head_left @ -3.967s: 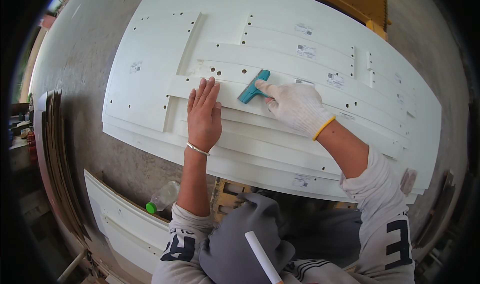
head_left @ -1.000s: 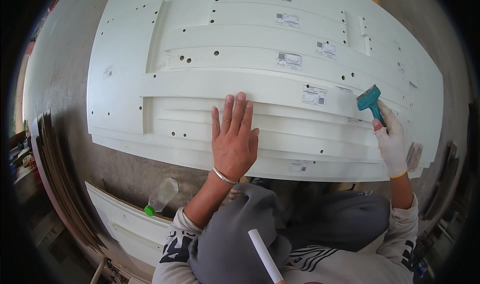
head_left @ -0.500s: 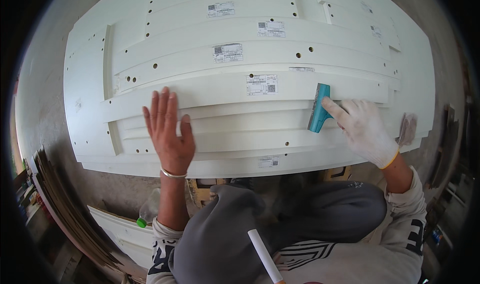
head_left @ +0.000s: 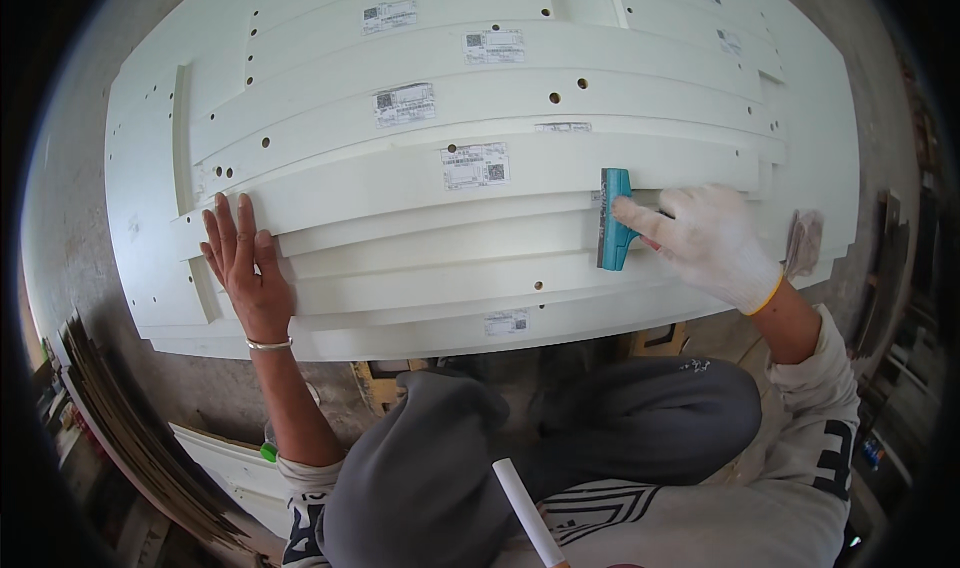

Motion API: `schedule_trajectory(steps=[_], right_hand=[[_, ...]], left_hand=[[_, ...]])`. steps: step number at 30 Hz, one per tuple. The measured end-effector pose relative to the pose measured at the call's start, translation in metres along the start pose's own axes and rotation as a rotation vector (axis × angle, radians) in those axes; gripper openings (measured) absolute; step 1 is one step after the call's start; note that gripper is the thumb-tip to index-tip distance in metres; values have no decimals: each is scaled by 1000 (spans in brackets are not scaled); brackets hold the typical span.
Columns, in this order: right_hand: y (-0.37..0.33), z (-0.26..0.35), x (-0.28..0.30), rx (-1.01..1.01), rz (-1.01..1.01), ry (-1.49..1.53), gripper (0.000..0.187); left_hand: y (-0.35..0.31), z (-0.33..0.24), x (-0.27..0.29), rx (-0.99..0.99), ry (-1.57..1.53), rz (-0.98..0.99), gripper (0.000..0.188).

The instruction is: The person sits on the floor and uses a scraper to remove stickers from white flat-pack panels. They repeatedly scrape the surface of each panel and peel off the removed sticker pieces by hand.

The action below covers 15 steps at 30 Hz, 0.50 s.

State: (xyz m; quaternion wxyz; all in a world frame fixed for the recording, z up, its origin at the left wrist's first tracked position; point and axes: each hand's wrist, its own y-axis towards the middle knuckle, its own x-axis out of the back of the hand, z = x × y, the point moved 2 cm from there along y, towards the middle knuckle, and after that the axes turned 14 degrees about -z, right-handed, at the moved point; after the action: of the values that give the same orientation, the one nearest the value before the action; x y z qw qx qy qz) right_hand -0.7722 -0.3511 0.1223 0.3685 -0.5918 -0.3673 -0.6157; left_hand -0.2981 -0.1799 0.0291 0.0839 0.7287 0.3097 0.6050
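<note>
Your left fingers (head_left: 246, 226) are spread on a white panel (head_left: 360, 193), your right fingers (head_left: 636, 216) grip the scraper (head_left: 615, 248); the green-capped bottle (head_left: 268, 452) is mostly hidden.

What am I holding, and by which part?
Your gloved right hand holds the teal scraper by its handle, which the hand mostly hides. Your bare left hand is open over white panels, holding nothing.

A stack of thin brown boards (head_left: 112, 430) is lining the concrete floor's (head_left: 215, 383) left edge. Toward the floor's lower left corner, a white panel (head_left: 222, 465) is resting beside that stack, with a green bottle cap (head_left: 268, 452) showing just next to it. Yellowish wooden pieces (head_left: 657, 340) are showing nearer the lower edge; dark boards (head_left: 880, 273) are lining the right edge.
</note>
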Motion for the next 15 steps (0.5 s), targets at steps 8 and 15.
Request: schedule_trajectory(steps=[8, 15], right_hand=[[22, 18, -8, 67, -82, 10, 46], [49, 42, -6, 154, -34, -5, 56]], left_hand=[[1, -2, -2, 7, -17, 8, 45], [0, -1, -1, 6, -31, -2, 45]])
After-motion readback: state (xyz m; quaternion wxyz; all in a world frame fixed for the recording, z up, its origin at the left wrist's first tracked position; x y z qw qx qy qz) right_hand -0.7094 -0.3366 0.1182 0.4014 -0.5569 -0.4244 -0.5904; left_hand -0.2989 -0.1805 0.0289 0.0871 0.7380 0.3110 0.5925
